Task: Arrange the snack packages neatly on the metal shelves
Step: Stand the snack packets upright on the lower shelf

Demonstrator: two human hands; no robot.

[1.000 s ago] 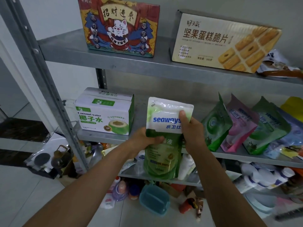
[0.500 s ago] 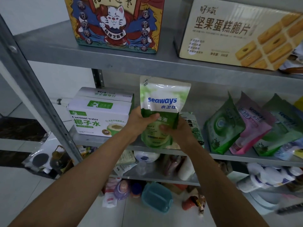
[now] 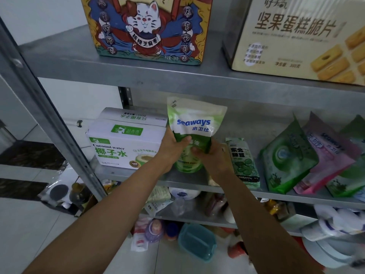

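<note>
Two hands hold one pouch upright over the front part of the middle shelf, in the gap between a white coconut water box on the left and a flat green bean packet lying on the right. The pouch is a soft stand-up bag, white across its upper half and green below. "Seaways" is printed in blue letters on the white band, with smaller blue characters under it. Its top seam is flat and slightly slanted, with a small notch at the left corner, and its body bulges toward a rounded, paler green base bearing fine print too small to read. That base sits at the shelf's surface; whether it rests there fully I cannot tell. The left hand grips the pouch's left edge, thumb laid across the front and fingers hidden behind. The right hand grips the lower right side, its fingers curled round onto the green front. Further right on the same shelf, a green pouch and a pink pouch lean one against the other. On the upper shelf stand a colourful cat box and a cream biscuit box.
</note>
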